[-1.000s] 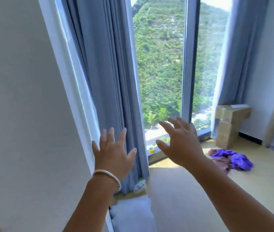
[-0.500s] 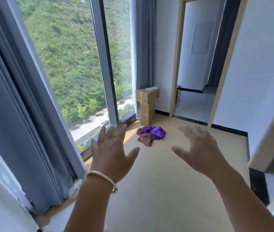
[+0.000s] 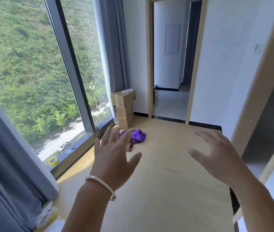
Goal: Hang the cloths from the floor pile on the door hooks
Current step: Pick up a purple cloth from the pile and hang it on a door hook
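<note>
Low and centre-left in the frame, the left hand (image 3: pixel 112 158) is raised with fingers spread and holds nothing; just above its fingertips the cloth pile (image 3: pixel 135 137) of purple and brown cloths lies untouched on the floor (image 3: pixel 166 181) beside the stacked cardboard boxes (image 3: pixel 124 111). At right, the right hand (image 3: pixel 216 154) is likewise spread and empty. No door hooks show, so by my reading nothing is hung yet and every cloth remains.

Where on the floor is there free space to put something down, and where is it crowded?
Free: the bare floor between the cloth pile and the right-hand door frame. Crowded: the corner by the window, where the pile lies in front of the stacked boxes.
</note>
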`<state>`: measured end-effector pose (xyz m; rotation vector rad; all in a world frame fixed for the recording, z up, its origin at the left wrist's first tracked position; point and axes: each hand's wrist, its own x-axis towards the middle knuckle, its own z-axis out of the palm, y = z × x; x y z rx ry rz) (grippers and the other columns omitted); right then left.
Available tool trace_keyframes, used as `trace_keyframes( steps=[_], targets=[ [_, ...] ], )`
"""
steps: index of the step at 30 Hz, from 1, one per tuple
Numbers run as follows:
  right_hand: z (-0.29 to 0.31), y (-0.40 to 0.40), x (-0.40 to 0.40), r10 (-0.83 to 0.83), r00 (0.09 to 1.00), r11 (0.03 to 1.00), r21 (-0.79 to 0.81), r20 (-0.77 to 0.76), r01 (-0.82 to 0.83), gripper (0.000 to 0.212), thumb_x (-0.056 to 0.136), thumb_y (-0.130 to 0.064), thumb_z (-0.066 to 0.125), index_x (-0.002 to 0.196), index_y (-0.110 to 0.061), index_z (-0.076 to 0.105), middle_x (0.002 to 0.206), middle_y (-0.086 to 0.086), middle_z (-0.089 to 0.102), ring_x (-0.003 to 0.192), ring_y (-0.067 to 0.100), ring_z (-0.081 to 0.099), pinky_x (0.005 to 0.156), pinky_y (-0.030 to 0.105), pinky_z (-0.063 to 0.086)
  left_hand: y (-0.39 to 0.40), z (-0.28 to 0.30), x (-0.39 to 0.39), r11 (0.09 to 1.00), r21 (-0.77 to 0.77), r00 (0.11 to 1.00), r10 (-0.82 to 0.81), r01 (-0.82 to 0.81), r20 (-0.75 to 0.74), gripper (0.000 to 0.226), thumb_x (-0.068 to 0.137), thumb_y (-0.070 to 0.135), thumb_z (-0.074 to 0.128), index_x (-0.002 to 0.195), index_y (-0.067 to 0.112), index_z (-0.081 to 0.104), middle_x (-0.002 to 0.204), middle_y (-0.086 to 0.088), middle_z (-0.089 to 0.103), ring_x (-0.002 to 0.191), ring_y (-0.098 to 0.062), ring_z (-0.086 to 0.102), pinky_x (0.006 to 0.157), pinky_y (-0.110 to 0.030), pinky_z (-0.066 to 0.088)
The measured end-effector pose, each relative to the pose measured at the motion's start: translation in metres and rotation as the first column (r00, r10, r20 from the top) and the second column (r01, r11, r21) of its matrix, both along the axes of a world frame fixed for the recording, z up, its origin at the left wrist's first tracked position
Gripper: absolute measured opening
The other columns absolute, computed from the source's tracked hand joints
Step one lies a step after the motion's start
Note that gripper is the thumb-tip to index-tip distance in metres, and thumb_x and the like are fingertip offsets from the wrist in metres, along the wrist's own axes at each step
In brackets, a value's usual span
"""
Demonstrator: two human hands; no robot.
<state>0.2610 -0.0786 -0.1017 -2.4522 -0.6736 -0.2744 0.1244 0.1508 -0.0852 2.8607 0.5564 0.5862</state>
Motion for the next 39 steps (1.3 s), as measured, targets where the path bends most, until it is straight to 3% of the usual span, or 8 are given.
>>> trace_keyframes(
  steps=[5,9,17,24,29,39],
  targets=[
    [-0.011,-0.019,0.040,-0.006,1.000,1.000,0.011,-0.028,0.006,0.054,0.086,-0.042,0.063,0.136,-0.028,0.048,0.141,-0.009,0.044,0.129,0.012,0.036,0.109,0.034,0.030,-0.010,-0.013,0.054,0.999,-0.019,0.999,-0.043,0.042,-0.015,0.074,0.088,0.062,0.046,0.149,0.040,0.011,0.158,0.005,0.014,0.147,-0.019,-0.005,0.119,-0.049,0.007],
    [-0.014,-0.021,0.068,-0.019,0.999,1.000,0.013,-0.026,0.019,0.054,0.086,-0.043,0.063,0.136,-0.029,0.049,0.141,-0.010,0.042,0.130,0.009,0.033,0.106,0.030,0.027,-0.014,-0.020,0.090,0.995,-0.039,0.994,-0.099,0.097,-0.043,0.077,0.085,0.067,0.045,0.149,0.041,0.009,0.158,0.007,0.012,0.147,-0.017,-0.004,0.118,-0.046,0.003],
    [-0.035,-0.006,0.121,-0.070,0.994,0.998,-0.012,-0.081,0.069,0.056,0.085,-0.045,0.060,0.137,-0.031,0.047,0.141,-0.012,0.041,0.130,0.008,0.032,0.110,0.035,0.030,0.002,-0.044,0.168,0.984,-0.056,0.977,-0.174,0.168,-0.126,0.081,0.083,0.070,0.044,0.149,0.041,0.007,0.159,0.005,0.009,0.147,-0.018,-0.005,0.117,-0.043,0.001],
    [-0.038,0.036,0.193,-0.134,0.988,0.990,-0.062,-0.072,0.129,0.061,0.084,-0.048,0.058,0.141,-0.035,0.039,0.142,-0.018,0.038,0.130,0.005,0.030,0.104,0.030,0.032,0.060,-0.055,0.261,0.954,-0.118,0.947,-0.290,0.275,-0.138,0.083,0.083,0.069,0.045,0.148,0.041,0.002,0.158,0.004,0.012,0.145,-0.016,0.005,0.118,-0.044,0.015],
    [-0.032,0.090,0.252,-0.128,0.988,0.986,-0.115,-0.085,0.118,0.062,0.085,-0.050,0.056,0.142,-0.039,0.035,0.143,-0.021,0.035,0.132,0.003,0.026,0.099,0.026,0.028,0.111,-0.054,0.322,0.945,-0.159,0.944,-0.306,0.286,-0.120,0.084,0.083,0.069,0.044,0.148,0.042,-0.001,0.158,0.004,0.010,0.146,-0.018,0.005,0.118,-0.044,0.017],
    [-0.024,0.160,0.339,-0.168,0.981,0.977,-0.149,-0.100,0.152,0.060,0.087,-0.044,0.058,0.142,-0.035,0.037,0.144,-0.017,0.035,0.130,0.005,0.030,0.107,0.030,0.028,0.183,-0.056,0.415,0.935,-0.207,0.931,-0.324,0.288,-0.168,0.085,0.083,0.069,0.047,0.148,0.045,-0.002,0.159,0.004,0.008,0.146,-0.022,0.007,0.118,-0.046,0.016]
  ],
)
